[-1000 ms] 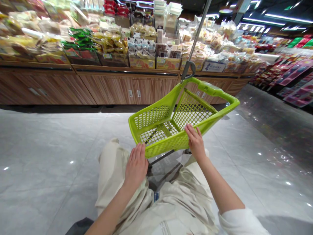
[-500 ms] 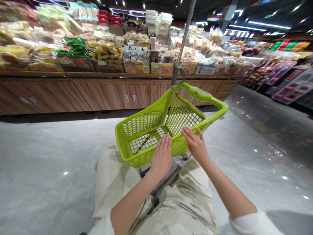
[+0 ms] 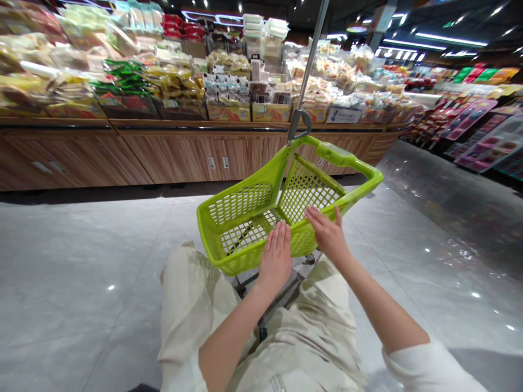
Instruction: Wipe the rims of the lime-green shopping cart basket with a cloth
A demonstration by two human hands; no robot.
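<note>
A lime-green plastic shopping basket (image 3: 245,204) stands tilted on a small cart frame right in front of me, with nothing inside. Its green handle (image 3: 347,159) runs along the far right side, beside a grey metal pole (image 3: 307,65). My left hand (image 3: 275,257) lies flat against the near wall of the basket, fingers straight and together. My right hand (image 3: 329,235) rests on the near right rim, fingers stretched out. Neither hand holds anything. My beige trousers (image 3: 302,326) fill the bottom of the view.
A long wooden counter (image 3: 171,149) piled with packaged baked goods and snacks (image 3: 180,76) runs across the back. More shelves with bright packages (image 3: 474,125) line the right side. Glossy grey floor tiles (image 3: 81,256) spread to the left and right.
My left hand moved from the basket's left corner to the right along its near wall, close to my right hand. The basket shifted slightly left and nearer; the right hand stayed on the rim.
</note>
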